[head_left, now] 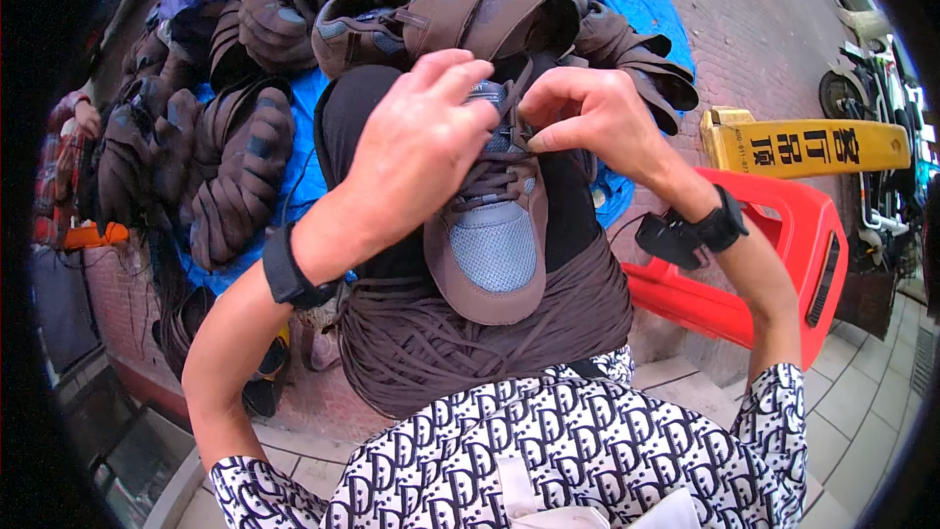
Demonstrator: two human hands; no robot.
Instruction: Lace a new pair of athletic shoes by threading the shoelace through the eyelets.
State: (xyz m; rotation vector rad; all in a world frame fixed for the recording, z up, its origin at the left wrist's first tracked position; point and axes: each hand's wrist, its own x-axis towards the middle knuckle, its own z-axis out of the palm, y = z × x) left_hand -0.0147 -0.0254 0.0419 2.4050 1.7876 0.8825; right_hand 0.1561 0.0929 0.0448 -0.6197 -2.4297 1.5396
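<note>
On my lap lies a brown shoe upper (pixel 497 245) with a grey-blue mesh toe pointing toward me. Brown lace crosses its lower eyelets. My right hand (pixel 587 118) pinches a shoelace (pixel 516 103) with thumb and index finger, at the right row of eyelets beside the tongue. From the left, my left hand (pixel 416 152) bends its fingers around the upper's left edge by the tongue; its fingertips are partly hidden. A thick bundle of loose brown shoelaces (pixel 470 343) is spread across my lap under the toe.
Stacked brown uppers (pixel 240 171) lie ahead and left on a blue tarp (pixel 651 0). A red plastic stool (pixel 744 264) stands at my right, near a yellow board (pixel 803 144) with dark lettering. Another person's hand and plaid sleeve (pixel 69 157) show at the far left.
</note>
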